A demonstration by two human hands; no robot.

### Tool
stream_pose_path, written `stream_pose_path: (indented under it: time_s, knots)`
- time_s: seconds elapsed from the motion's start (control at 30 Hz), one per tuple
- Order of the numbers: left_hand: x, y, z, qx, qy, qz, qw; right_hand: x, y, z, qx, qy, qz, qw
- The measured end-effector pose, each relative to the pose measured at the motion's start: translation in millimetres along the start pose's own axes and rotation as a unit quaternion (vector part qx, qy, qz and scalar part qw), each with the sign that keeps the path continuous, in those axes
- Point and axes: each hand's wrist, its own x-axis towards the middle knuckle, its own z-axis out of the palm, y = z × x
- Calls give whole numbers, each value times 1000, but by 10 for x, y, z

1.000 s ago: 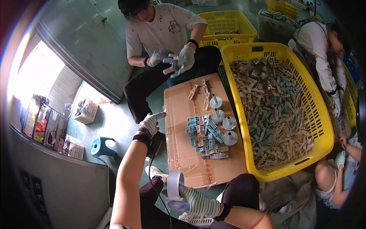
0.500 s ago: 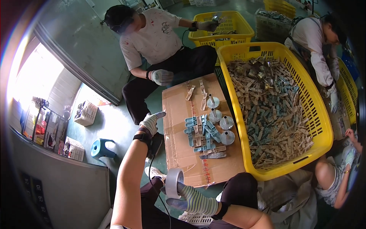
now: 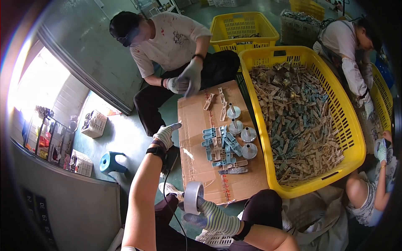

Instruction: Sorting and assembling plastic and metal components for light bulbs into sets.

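Right hand [image 3: 215,220] is gripping a grey tape roll [image 3: 191,200]; left hand [image 3: 164,135] is pointing toward cardboard [image 3: 201,184], its grip unclear.

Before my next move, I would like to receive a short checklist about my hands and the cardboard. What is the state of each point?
1. Right hand in striped glove holding the round silvery-grey tape roll: ok.
2. Left hand in striped glove free of any visible object: ok.
3. Four round metallic discs on the flat brown cardboard: ok.
4. Blue and beige plastic clips separated by colour: not ok, mixed.
5. Opposite co-worker's grey-gloved hands not touching the cardboard: cannot tell.
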Motion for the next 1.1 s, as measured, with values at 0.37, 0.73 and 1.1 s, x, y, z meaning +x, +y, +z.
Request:
stream_pose_path:
  time_s: [0.37,0.73,1.1]
  knots:
    - [115,-169,-260,-11,-12,50,999,40,33,90,-10,-13,15,1000]
    - [-906,-1760,-705,-76,-7,224,972,-338,893,893,96,72,181,976]
    - [-1768,-3550,-505,-190,-168,193,948,-260,1545,727,-24,167,115,979]
